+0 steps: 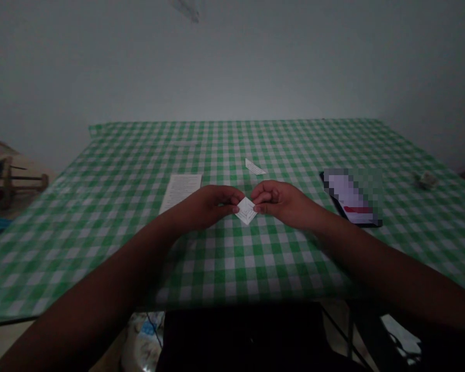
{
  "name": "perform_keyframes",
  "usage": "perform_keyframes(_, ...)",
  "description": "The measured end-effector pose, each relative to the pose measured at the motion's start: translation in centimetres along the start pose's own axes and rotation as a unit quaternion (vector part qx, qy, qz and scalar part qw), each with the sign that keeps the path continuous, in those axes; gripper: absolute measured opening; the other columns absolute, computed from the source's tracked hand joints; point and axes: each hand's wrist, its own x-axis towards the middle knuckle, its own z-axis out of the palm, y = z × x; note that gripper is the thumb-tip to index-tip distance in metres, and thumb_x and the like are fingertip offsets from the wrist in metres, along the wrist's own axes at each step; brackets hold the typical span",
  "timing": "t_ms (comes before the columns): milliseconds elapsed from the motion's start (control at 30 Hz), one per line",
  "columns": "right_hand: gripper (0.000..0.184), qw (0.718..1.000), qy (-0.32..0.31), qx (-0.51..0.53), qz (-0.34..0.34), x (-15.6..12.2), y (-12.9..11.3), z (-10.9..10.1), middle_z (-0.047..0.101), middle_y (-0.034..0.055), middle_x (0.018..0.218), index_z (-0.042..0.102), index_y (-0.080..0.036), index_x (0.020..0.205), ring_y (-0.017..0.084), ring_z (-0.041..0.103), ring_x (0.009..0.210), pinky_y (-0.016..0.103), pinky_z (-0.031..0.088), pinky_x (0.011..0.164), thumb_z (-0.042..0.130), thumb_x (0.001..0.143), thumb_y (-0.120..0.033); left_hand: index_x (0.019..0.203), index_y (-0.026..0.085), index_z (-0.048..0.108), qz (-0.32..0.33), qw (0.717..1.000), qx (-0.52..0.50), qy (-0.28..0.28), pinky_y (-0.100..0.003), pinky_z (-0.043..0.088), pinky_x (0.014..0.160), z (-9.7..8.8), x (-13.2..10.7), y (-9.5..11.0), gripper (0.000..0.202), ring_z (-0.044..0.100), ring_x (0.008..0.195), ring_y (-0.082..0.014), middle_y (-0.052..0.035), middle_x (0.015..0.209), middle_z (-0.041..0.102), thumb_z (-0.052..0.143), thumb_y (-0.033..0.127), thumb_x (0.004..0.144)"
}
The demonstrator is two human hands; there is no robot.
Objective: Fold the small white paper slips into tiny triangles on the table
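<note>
A small folded piece of printed paper, diamond-shaped with a crease down its middle, is held just above the checked cloth. My left hand pinches its left corner between thumb and fingers. On the opposite corner, my right hand has the same kind of pinch, with the other fingers curled. Beyond the hands lies a narrow folded paper strip with printed lines. A larger printed sheet rests to the left, partly covered by my left hand and forearm.
A green and white checked tablecloth covers the table. To the right lies a phone with its screen lit and partly pixelated. A small crumpled-looking object sits near the right edge. Behind the table rises a pale wall.
</note>
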Motion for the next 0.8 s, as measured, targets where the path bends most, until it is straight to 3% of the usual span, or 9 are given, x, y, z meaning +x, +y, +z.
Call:
perform_keyframes(267, 0.018, 0.999, -0.008, -0.029, -0.021, 0.1, 0.1, -0.5, 0.072, -0.0024, 0.081, 0.065, -0.022, 0.093, 0.013, 0.068, 0.079, 0.029, 0.053, 0.073, 0.069, 0.078, -0.013, 0.118, 0.024, 0.068, 0.033, 0.999, 0.024, 0.003, -0.030, 0.056, 0.087, -0.2, -0.1, 0.3, 0.031, 0.072, 0.094, -0.0152, -0.0022, 0.105, 0.077, 0.058, 0.014, 0.090)
perform_keyframes(400, 0.023, 0.996, -0.009, -0.059, -0.060, 0.1, 0.3, -0.9, 0.073, 0.0000, 0.097, 0.063, -0.024, 0.098, 0.015, 0.070, 0.091, 0.033, 0.055, 0.081, 0.068, 0.079, -0.012, 0.121, 0.021, 0.066, 0.035, 0.996, 0.060, 0.049, -0.032, 0.057, 0.085, 0.0, -0.2, -0.3, 0.034, 0.071, 0.092, -0.0160, -0.0056, 0.108, 0.075, 0.061, 0.016, 0.089)
perform_keyframes(500, 0.025, 0.989, 0.005, -0.130, -0.069, 0.0, 0.2, -1.1, 0.072, 0.0005, 0.094, 0.063, -0.025, 0.103, 0.017, 0.069, 0.085, 0.032, 0.056, 0.073, 0.066, 0.082, -0.014, 0.123, 0.022, 0.063, 0.081, 0.986, 0.122, 0.083, -0.033, 0.056, 0.085, 0.1, -0.1, -0.7, 0.036, 0.068, 0.089, -0.0147, -0.0053, 0.109, 0.072, 0.061, 0.015, 0.088)
perform_keyframes(633, 0.023, 0.967, 0.046, -0.229, -0.101, -0.2, 0.1, -0.7, 0.067, -0.0018, 0.078, 0.061, -0.024, 0.105, 0.016, 0.066, 0.069, 0.031, 0.053, 0.065, 0.064, 0.084, -0.016, 0.130, 0.022, 0.058, 0.123, 0.969, 0.196, 0.084, -0.032, 0.052, 0.087, 0.6, 0.0, -0.6, 0.047, 0.062, 0.093, -0.0147, -0.0042, 0.104, 0.066, 0.055, 0.006, 0.086)
perform_keyframes(800, 0.021, 0.911, 0.095, -0.324, -0.236, -0.6, -0.6, 0.5, 0.063, 0.0019, 0.092, 0.059, -0.022, 0.095, 0.014, 0.064, 0.075, 0.032, 0.054, 0.072, 0.063, 0.080, -0.008, 0.115, 0.022, 0.068, 0.108, 0.949, 0.280, 0.097, -0.032, 0.048, 0.083, 0.9, 0.1, -0.1, 0.037, 0.060, 0.091, -0.0163, -0.0037, 0.100, 0.065, 0.054, 0.005, 0.085)
